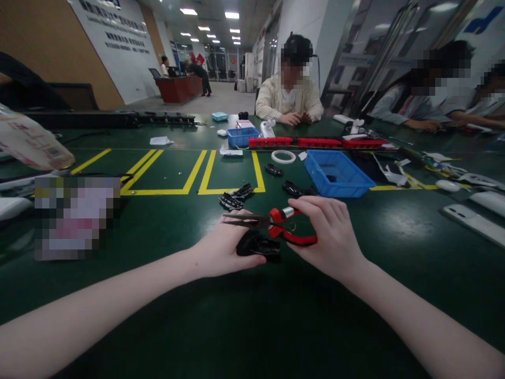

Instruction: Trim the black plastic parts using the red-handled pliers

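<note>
My right hand [335, 237] grips a pair of long-nose pliers [276, 223] by its red handles, the jaws slightly apart and pointing left. Below the jaws, my left hand [221, 245] is closed around a small black plastic part [262, 246], its thumb along the near side. The pliers' jaws pass in front of my left fingers, hiding some of them. Similar black parts [231, 201] lie on the green table just beyond my left hand, and another black part [292, 188] rests beside the blue bin.
A blue bin [339, 184] stands beyond my right hand, with a smaller blue bin [242, 138] farther back. A roll of tape [283, 157] and red strips [298, 143] lie mid-table. A bottle-like package [33, 139] is at left, a phone [473, 223] at right. People sit across the table.
</note>
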Action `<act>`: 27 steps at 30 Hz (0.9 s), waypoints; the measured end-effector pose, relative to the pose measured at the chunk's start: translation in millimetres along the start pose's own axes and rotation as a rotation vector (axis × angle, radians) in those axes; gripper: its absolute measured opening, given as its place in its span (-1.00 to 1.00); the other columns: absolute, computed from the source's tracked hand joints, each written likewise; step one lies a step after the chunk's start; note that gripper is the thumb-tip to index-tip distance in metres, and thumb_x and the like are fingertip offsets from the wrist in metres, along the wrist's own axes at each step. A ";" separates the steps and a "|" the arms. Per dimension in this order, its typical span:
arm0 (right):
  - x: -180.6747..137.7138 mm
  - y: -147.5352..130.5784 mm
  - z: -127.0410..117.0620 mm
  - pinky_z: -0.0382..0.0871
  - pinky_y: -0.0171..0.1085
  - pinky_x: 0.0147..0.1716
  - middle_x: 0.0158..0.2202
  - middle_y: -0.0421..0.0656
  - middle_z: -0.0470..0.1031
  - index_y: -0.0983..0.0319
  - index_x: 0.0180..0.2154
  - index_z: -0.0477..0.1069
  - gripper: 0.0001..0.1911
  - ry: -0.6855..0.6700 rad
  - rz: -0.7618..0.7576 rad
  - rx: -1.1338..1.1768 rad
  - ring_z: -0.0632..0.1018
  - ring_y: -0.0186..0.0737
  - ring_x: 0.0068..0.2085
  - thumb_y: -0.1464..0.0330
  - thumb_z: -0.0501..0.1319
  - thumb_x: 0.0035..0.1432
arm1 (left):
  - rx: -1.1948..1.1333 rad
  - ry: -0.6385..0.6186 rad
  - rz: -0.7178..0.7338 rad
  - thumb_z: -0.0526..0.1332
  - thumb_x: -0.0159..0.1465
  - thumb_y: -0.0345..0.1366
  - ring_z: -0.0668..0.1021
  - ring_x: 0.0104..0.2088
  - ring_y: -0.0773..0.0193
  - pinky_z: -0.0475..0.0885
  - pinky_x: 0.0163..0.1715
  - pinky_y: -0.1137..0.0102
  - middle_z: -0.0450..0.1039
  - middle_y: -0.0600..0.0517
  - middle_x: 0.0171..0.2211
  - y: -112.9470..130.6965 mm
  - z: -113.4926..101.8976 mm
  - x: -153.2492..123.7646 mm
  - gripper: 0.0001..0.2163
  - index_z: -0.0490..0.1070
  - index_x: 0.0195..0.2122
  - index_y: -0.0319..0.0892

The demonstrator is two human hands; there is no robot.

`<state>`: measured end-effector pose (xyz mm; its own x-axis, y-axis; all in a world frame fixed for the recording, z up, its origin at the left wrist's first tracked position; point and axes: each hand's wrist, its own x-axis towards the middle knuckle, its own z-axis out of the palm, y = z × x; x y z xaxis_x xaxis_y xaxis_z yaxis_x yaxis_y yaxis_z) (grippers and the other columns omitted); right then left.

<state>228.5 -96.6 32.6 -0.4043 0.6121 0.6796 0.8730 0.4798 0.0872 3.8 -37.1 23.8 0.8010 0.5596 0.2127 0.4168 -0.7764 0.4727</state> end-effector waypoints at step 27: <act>-45.8 53.6 -0.8 0.48 -0.05 -0.20 -0.07 -0.09 0.39 0.03 0.06 0.24 -0.43 -0.365 0.098 0.355 0.52 -0.02 -0.15 0.15 0.29 0.00 | 0.068 -0.146 0.067 0.20 0.22 -0.02 0.37 -0.18 0.19 0.28 -0.23 0.34 0.35 0.00 -0.18 -25.6 7.9 2.0 -0.66 0.38 -0.13 -0.17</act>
<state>294.0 -99.5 6.8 -0.4496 0.8139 0.3681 0.7907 0.5543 -0.2600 -1.9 -18.4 5.4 0.8796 0.4620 0.1131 0.3848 -0.8309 0.4018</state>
